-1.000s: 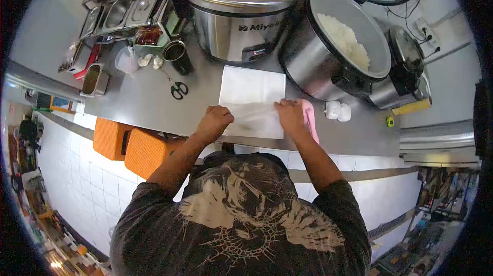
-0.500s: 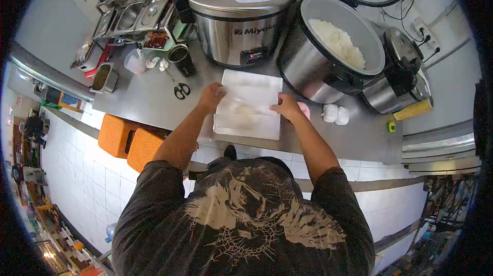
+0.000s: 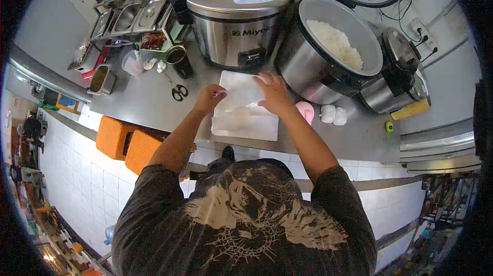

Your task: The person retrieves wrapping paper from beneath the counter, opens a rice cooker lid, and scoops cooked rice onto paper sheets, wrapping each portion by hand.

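White paper sheets [image 3: 244, 128] lie stacked on the steel counter, with a fold line or sheet edge across their lower part. At the upper left edge of the stack, my left hand [image 3: 209, 98] is closed in a pinch on a small bit of white paper. My right hand [image 3: 273, 92] has its fingers spread over the upper right part of the sheets. Beside my right wrist lies a pink object [image 3: 305, 112], partly covered by the arm. Two small white bundles [image 3: 333, 114] rest to its right.
Behind the paper stands a closed rice cooker [image 3: 231, 42]; an open cooker [image 3: 313, 73] holding white rice is to its right. Scissors [image 3: 179, 92], a dark cup [image 3: 179, 62] and a metal container [image 3: 102, 79] are at the left. Orange stools [image 3: 141, 150] stand below the counter.
My right hand has moved from the sheets' right edge up onto their upper part, and its fingers have spread. My left hand has gone from the lower left to the upper left edge.
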A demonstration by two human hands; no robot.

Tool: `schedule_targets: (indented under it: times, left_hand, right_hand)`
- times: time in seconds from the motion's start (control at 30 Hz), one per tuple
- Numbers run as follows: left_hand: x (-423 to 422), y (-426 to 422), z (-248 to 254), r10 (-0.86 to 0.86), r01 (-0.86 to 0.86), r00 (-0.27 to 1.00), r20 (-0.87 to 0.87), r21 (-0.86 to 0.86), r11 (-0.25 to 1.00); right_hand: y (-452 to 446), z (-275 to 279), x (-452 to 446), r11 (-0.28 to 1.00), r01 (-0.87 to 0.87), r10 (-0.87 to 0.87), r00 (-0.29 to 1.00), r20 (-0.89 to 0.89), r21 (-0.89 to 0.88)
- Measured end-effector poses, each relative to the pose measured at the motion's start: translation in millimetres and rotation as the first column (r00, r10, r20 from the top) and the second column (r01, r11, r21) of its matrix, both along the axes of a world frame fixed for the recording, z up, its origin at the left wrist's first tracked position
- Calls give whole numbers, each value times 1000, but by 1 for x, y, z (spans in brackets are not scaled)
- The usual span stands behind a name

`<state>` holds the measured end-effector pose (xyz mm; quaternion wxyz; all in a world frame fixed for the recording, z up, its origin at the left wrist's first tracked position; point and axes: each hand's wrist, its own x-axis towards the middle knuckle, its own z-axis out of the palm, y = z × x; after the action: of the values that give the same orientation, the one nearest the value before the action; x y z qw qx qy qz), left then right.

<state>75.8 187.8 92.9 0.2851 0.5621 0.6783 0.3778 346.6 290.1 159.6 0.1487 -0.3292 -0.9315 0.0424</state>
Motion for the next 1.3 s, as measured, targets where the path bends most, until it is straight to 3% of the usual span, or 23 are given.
schedule_targets:
  times: [0.13, 0.23, 0.27, 0.37, 0.43, 0.47, 0.5, 0.57, 0.6, 0.7, 0.73, 0.83, 0.97, 1.07, 1.17, 1.23, 1.27, 1.3]
  left_hand:
    - [-3, -18, 5, -163, 175, 984, -71, 233, 957]
    - [-8, -38, 21, -274, 274, 962, -6, 92, 957]
    - [-6, -46, 27, -255, 266, 961, -103, 107, 958]
    - [12, -66, 43, -183, 247, 914, -361, 140, 959]
    - [52, -65, 51, -122, 221, 861, -494, 147, 964]
    - [75, -64, 47, -200, 278, 799, -567, 53, 959]
    - [96, -65, 39, -275, 321, 728, -628, -43, 946]
    - [126, -78, 2, -266, 256, 699, -664, -114, 960]
    - [135, -82, -10, -261, 222, 685, -681, -146, 964]
    - [134, -91, -19, -254, 206, 713, -653, -151, 967]
    - [130, -92, -27, -275, 177, 736, -618, -216, 960]
    - [115, -96, -41, -119, 48, 896, -428, -174, 984]
    - [99, -92, -34, -244, 76, 867, -434, -370, 926]
    - [97, -86, -42, -269, 115, 865, -424, -354, 928]
    - [83, -68, -9, -420, 157, 796, -435, -522, 838]
    - [72, -60, 7, -400, 152, 752, -524, -453, 879]
    - [68, -54, 11, -388, 152, 728, -565, -419, 895]
    - [62, -43, 0, -414, 213, 766, -492, -413, 886]
  right_hand:
    - [-4, 16, -23, 966, -65, 157, 914, 373, -248]
    - [-20, 14, -17, 955, -241, 295, 811, 505, -172]
    - [-31, 18, -11, 938, -279, 344, 815, 466, -206]
    - [-57, -63, 7, 927, -318, 297, 946, -128, -199]
    - [-71, -82, 14, 942, -323, 324, 946, -3, -89]
    - [-77, -87, 15, 943, -332, 334, 941, 60, -31]
    - [-84, -86, 16, 952, -293, 297, 954, 33, -83]
    - [-100, -81, 21, 958, -212, 214, 977, -9, -192]
    - [-107, -95, 21, 982, -162, 170, 982, 78, -99]
    - [-126, -109, 20, 976, 23, -50, 991, -122, -219]
    - [-127, -113, 18, 966, 60, -76, 996, -55, -251]
    - [-135, -106, 16, 924, 141, -158, 987, -19, -354]
    - [-131, -104, 13, 916, 149, -120, 988, 99, -372]
    - [-121, -88, 8, 897, 137, -46, 974, 221, -419]
    - [-97, -69, 15, 874, 87, 66, 953, 295, -477]
    - [-76, -39, 19, 818, 85, 163, 914, 372, -569]
    - [-63, -65, 20, 832, 65, 144, 934, 327, -551]
    - [-51, -89, 20, 845, 45, 126, 951, 282, -532]
